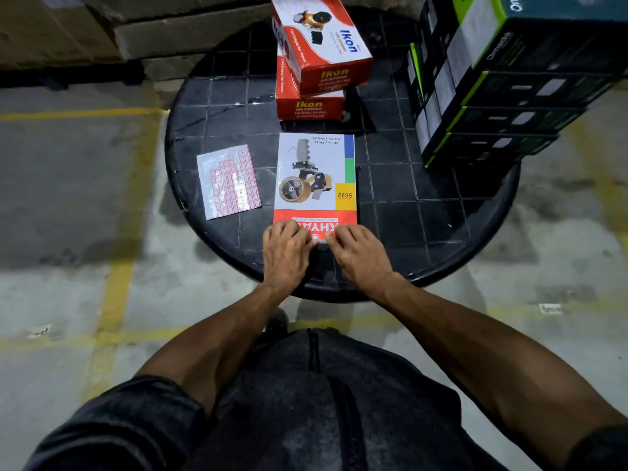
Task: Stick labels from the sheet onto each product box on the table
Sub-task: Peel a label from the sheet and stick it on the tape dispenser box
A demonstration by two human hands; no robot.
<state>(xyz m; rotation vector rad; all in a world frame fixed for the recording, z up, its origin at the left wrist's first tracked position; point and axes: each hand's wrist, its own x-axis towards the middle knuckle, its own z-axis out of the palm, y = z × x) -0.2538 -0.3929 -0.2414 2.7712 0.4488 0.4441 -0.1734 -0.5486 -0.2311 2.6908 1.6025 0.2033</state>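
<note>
A flat tape dispenser box (316, 175) marked S632 lies at the near middle of the round black table (424, 212). Both hands sit on its red near edge: the left hand (285, 248) and right hand (356, 251) have fingers bent down, fingertips pressing close together on the box; whether they pinch a label there cannot be told. The label sheet (228, 181) lies just left of the box. Beyond it, two red Ikon boxes (319, 59) are stacked; dark green-edged boxes (492, 96) are stacked at the right.
</note>
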